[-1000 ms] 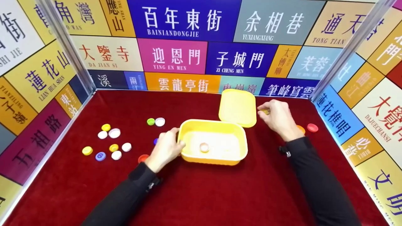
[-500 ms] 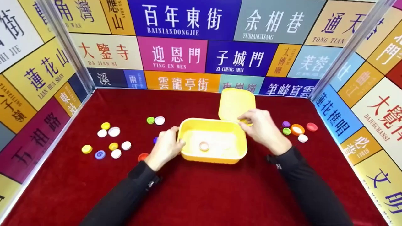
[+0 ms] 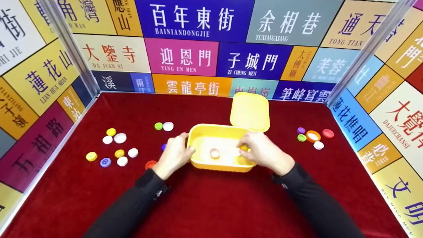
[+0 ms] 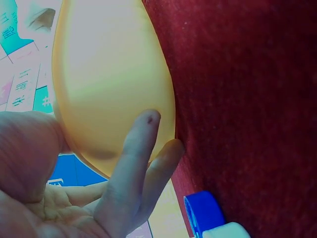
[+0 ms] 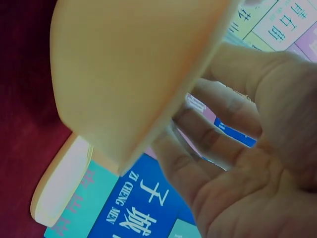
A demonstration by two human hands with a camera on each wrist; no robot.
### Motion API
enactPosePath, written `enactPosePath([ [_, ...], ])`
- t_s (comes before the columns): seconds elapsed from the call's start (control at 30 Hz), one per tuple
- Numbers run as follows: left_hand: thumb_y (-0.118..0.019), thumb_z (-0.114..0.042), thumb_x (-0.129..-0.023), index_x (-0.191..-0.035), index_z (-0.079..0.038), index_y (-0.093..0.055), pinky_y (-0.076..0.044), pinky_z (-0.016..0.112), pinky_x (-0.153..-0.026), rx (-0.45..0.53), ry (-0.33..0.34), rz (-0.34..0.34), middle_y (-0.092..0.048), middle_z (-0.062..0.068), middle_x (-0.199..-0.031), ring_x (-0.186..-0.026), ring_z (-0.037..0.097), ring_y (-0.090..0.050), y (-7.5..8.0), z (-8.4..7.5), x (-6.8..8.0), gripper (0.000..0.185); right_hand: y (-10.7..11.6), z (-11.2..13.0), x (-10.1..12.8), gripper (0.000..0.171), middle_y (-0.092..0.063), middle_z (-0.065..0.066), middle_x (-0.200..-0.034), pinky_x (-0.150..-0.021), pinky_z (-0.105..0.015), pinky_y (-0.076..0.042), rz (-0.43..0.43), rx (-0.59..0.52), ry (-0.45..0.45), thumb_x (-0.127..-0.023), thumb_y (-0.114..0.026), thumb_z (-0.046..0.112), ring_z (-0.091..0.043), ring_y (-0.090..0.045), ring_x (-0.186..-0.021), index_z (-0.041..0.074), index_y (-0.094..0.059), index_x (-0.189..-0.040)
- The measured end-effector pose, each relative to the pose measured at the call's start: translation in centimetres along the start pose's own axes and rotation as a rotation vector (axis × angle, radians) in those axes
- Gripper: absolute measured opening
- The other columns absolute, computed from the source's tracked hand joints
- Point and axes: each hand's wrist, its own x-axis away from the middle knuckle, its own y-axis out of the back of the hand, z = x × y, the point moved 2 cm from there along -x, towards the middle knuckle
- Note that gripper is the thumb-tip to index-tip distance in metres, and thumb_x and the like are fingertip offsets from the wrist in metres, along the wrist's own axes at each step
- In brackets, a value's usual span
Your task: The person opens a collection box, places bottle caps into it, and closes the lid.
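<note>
Yellow cap (image 3: 244, 148), likely light: hold its edge; right hand (image 3: 266, 151) pinches it over box (image 3: 218, 166), left hand (image 3: 174, 154) grips box

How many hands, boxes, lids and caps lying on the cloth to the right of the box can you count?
Hands (left hand, right hand): 2
Yellow box: 1
Lid: 1
Caps (purple cap, green cap, orange cap, white cap, red cap): 5
Total: 9

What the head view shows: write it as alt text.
A person's right hand pinches a yellow cap over a yellow box gripped by the left hand. Behind it is a lid; scattered caps flank it on red cloth.
</note>
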Motion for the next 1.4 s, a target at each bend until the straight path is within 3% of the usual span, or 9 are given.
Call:
enactPosePath([
  [0.27,-0.078,-0.010,-0.103,-0.151,0.007,-0.069,-0.071,0.046,-0.095,-0.003,0.011,0.003,-0.083,0.025,-0.132,-0.104,0.035,-0.081,-0.1,0.0,-0.2,0.052,-0.8,0.2,0.0,0.011,-0.089,-0.012,-0.102,-0.092,-0.050,-0.068,0.110,-0.014,0.013,-0.094,-0.090,0.005,-0.032,-0.078,-0.096,0.002,-0.091,-0.105],
  [0.5,-0.077,-0.008,-0.101,-0.148,0.009,-0.071,-0.071,0.045,-0.088,-0.007,-0.021,-0.011,-0.084,0.025,-0.123,-0.094,0.034,-0.081,0.0,-0.2,-0.1,0.050,-0.9,0.3,0.0,0.010,-0.089,-0.010,-0.101,-0.081,-0.036,-0.061,0.144,-0.028,0.006,-0.095,-0.092,0.008,-0.027,-0.075,-0.088,0.004,-0.092,-0.105],
  [0.8,-0.077,-0.008,-0.102,-0.148,0.008,-0.071,-0.071,0.047,-0.094,-0.006,-0.013,-0.010,-0.084,0.027,-0.130,-0.101,0.036,-0.083,-0.1,-0.1,-0.1,0.050,-0.7,0.3,0.3,0.016,-0.090,-0.012,-0.107,-0.095,-0.050,-0.068,0.118,-0.060,-0.029,-0.097,-0.091,0.010,-0.034,-0.077,-0.099,0.003,-0.091,-0.111],
  [1.03,-0.078,-0.008,-0.101,-0.148,0.008,-0.072,-0.071,0.049,-0.097,-0.004,-0.009,-0.013,-0.084,0.027,-0.131,-0.104,0.038,-0.083,0.0,-0.2,-0.1,0.050,-0.6,0.3,0.4,0.017,-0.088,-0.012,-0.106,-0.093,-0.051,-0.067,0.081,-0.069,-0.021,-0.098,-0.090,0.011,-0.034,-0.076,-0.098,0.003,-0.091,-0.113],
  [1.4,-0.077,-0.007,-0.100,-0.146,0.009,-0.072,-0.070,0.047,-0.091,-0.009,-0.026,-0.021,-0.084,0.027,-0.125,-0.098,0.036,-0.081,0.0,-0.1,0.0,0.048,0.1,0.1,0.7,0.018,-0.088,-0.017,-0.108,-0.092,-0.054,-0.071,-0.003,-0.093,-0.020,-0.099,-0.089,0.008,-0.036,-0.081,-0.098,0.000,-0.089,-0.116],
])
